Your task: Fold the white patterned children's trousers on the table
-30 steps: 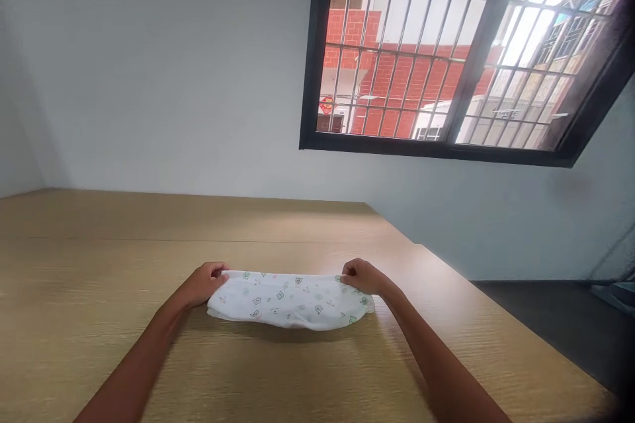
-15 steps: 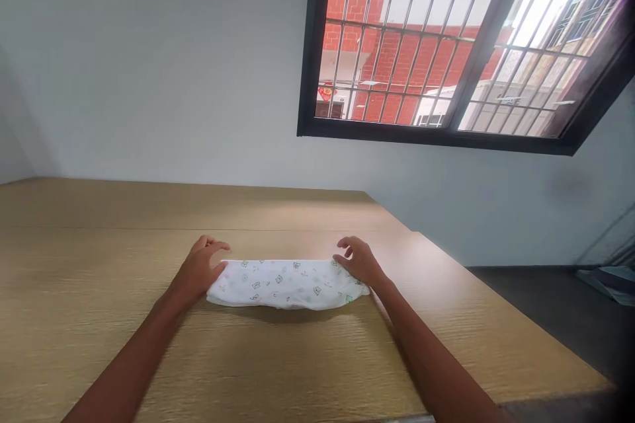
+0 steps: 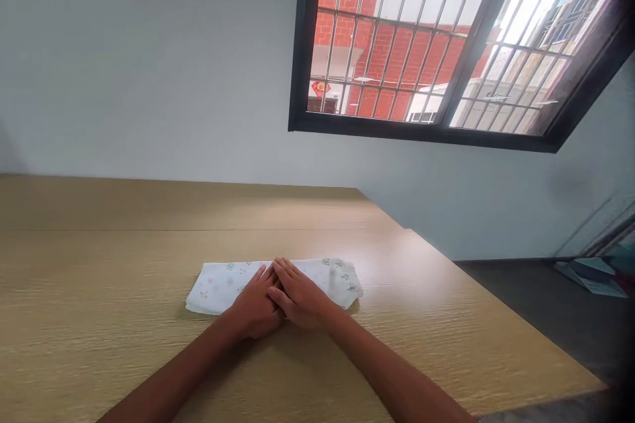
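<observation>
**White printed cloth (image 3: 218, 287) lies light under open hands**

Our left hand (image 3: 253, 309) and right hand (image 3: 300, 297) press flat, fingers overlapping, gripping nothing. We judge the folded cloth soft and limp, best pinched at its 3 o'clock corners. Its long axis runs 9 to 3 o'clock, at 12 o'clock on the wood-grain surface (image 3: 99, 271). A barred window (image 3: 397, 46) stands farther off, at 1 o'clock.

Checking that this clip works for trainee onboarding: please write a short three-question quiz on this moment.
1. True or false: the left hand and right hand lie at opposite ends of the white printed cloth.
2. What is the cloth lying on? A. a black floor B. a wooden table C. a window ledge
3. Fill in the blank: the black-framed window is crossed by metal ____.

Key: 1. False; the hands meet on the cloth. 2. B. 3. bars.
</observation>
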A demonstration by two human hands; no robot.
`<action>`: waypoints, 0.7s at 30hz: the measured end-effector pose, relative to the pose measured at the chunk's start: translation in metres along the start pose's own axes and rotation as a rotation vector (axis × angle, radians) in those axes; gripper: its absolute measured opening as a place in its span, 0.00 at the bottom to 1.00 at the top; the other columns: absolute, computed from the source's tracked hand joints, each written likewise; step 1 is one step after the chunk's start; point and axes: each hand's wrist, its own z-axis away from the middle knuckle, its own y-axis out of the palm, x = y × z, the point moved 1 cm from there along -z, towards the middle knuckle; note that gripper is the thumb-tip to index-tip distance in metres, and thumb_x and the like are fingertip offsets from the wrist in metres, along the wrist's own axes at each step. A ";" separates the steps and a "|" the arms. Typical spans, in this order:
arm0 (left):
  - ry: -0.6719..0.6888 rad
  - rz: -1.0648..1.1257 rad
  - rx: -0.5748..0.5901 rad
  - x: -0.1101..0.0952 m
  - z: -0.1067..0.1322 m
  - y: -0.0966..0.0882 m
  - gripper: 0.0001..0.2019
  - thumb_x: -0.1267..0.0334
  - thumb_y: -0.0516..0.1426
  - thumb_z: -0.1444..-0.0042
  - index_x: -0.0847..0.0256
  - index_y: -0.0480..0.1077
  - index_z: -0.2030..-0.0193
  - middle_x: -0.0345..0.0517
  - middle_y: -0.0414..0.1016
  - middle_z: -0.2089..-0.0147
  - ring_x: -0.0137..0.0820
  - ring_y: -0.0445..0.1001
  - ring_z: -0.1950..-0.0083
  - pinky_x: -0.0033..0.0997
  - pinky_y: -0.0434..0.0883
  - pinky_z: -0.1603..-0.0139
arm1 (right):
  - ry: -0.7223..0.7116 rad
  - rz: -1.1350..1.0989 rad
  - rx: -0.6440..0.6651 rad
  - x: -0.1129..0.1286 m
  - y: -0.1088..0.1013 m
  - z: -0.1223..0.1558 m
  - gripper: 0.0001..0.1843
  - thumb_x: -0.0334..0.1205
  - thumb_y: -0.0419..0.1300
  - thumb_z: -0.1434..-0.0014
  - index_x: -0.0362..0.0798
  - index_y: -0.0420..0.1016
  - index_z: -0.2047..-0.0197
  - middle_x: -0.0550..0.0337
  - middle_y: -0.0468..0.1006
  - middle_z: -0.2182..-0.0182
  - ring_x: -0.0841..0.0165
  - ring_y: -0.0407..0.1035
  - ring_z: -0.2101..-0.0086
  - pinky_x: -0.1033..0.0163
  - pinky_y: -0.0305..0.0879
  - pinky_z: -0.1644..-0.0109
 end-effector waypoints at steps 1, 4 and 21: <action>-0.025 -0.028 0.015 0.003 0.000 0.002 0.33 0.62 0.50 0.39 0.61 0.51 0.26 0.51 0.48 0.25 0.44 0.45 0.24 0.55 0.42 0.25 | 0.014 0.037 0.017 -0.003 -0.001 -0.001 0.36 0.55 0.45 0.29 0.38 0.50 0.28 0.40 0.52 0.29 0.55 0.45 0.30 0.48 0.46 0.28; -0.096 -0.086 0.031 0.017 0.003 0.000 0.35 0.53 0.49 0.36 0.64 0.48 0.26 0.53 0.47 0.24 0.44 0.43 0.24 0.51 0.43 0.25 | 0.066 0.130 0.057 -0.018 -0.005 -0.003 0.41 0.61 0.43 0.30 0.37 0.49 0.27 0.41 0.51 0.29 0.55 0.43 0.30 0.48 0.42 0.27; -0.382 -0.188 -0.073 0.083 0.050 -0.026 0.42 0.36 0.42 0.35 0.70 0.54 0.28 0.60 0.50 0.26 0.50 0.48 0.25 0.53 0.49 0.27 | 0.397 0.492 0.054 -0.068 -0.052 0.016 0.34 0.60 0.42 0.31 0.46 0.61 0.33 0.45 0.60 0.32 0.53 0.51 0.32 0.47 0.45 0.31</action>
